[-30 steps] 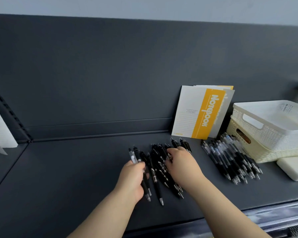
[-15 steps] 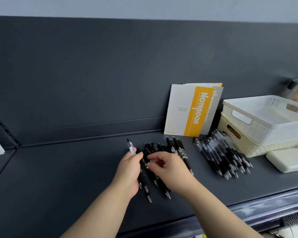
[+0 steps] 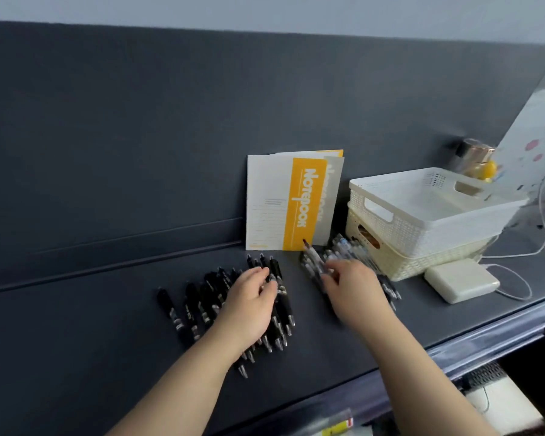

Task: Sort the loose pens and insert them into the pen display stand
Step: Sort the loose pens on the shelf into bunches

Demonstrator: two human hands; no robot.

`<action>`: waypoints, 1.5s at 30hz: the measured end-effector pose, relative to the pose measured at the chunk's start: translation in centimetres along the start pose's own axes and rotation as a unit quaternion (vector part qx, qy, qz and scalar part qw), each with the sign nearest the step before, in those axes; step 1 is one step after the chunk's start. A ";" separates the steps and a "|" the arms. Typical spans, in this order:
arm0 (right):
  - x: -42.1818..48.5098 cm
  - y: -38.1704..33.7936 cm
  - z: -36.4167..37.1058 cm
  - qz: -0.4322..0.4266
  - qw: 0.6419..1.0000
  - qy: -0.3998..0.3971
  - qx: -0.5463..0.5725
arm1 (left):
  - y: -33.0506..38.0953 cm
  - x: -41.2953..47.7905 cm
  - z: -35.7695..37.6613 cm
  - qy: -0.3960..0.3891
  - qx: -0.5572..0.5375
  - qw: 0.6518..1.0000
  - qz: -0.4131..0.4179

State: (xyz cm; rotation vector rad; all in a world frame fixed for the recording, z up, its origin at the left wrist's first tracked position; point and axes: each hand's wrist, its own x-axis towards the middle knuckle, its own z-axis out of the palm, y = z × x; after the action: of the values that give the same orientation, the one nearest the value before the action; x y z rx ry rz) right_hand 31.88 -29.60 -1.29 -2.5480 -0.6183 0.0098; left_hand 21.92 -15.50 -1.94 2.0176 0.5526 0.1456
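Item: loose pens on a dark shelf (image 3: 76,325), sorting step in hand, none yet in the pen display stand, which is not in view. Lot one: black pens (image 3: 195,303), fanned in a rough row at centre left, tips toward the shelf's front edge. Lot two: clear pens (image 3: 343,247), heaped just beside a cream basket (image 3: 400,262) that carries a white basket (image 3: 428,212) nested on top; a notebook (image 3: 293,202) leans on the back wall behind both lots, and a white block (image 3: 460,283) with a cord lies right of the baskets. Left hand (image 3: 252,298): palm down on the black pens, fingers bent over them and touching; whether they pinch one cannot be told. Right hand (image 3: 354,287): blurred, low over the clear pens, fingers curled and apparently pinching a single pen (image 3: 310,251) that juts up and back from them. Judgement: the right hand is adding this pen to the clear lot. Next move calls for letting it go lengthwise with its fellows, then picking the next stray from the black lot.
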 end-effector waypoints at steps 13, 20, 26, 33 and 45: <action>2.0 5.5 -0.1 0.006 0.993 0.055 -0.101 | 0.3 1.2 3.9 -0.115 0.494 0.861 0.046; 2.7 4.0 -0.5 -0.039 0.994 0.030 -0.094 | 0.0 0.0 2.9 -0.079 0.435 0.895 0.048; 2.7 -0.2 0.8 -0.129 0.988 -0.080 0.009 | -1.2 -2.0 -0.5 0.125 0.363 0.920 -0.080; 2.7 -3.1 4.8 -0.087 0.970 -0.228 0.009 | -4.4 -3.9 -3.6 0.121 0.257 0.920 -0.271; 0.2 -6.9 7.9 -0.093 0.968 -0.229 0.032 | -4.4 -1.3 -4.3 0.092 0.231 0.935 -0.252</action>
State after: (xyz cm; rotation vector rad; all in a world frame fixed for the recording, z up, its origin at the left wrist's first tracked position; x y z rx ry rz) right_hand 28.16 -20.44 -4.74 -2.4219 -1.0107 0.5557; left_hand 17.92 -10.84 -3.43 2.2447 1.3031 -0.1232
